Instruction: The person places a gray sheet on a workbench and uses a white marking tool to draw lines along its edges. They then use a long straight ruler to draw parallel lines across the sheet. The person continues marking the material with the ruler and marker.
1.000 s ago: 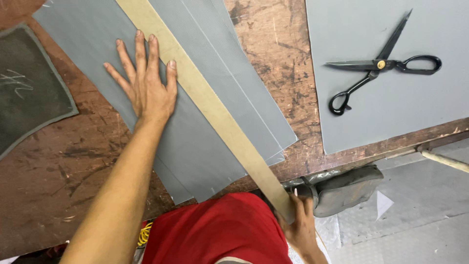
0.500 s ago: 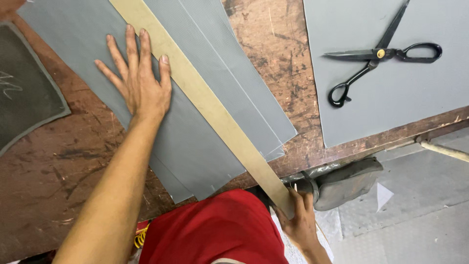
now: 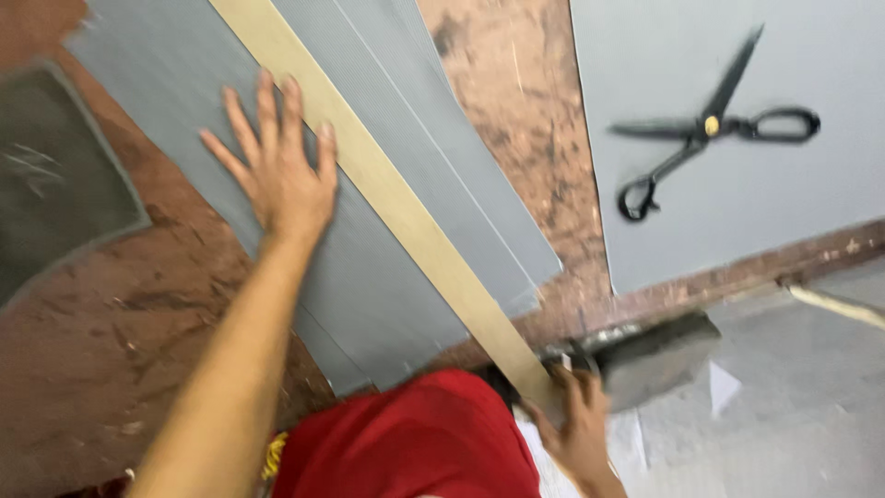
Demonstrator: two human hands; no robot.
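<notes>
The long tan straightedge (image 3: 387,198) lies flat on the stacked grey sheets (image 3: 369,277), its long axis running diagonally from the far left of the counter (image 3: 516,83) down to the near edge, where its end overhangs. The left hand (image 3: 277,175) lies flat just left of it, fingers (image 3: 267,101) spread wide and pressing the sheets, the fingertip nearest the strip touching its edge; it grips nothing. The right hand (image 3: 576,429) is at the overhanging near end, fingers curled about it, though blur hides how firmly. This hand is the nearer to the strip's end. Black scissors (image 3: 714,124) rest apart on a separate grey sheet (image 3: 737,221) to the right.
</notes>
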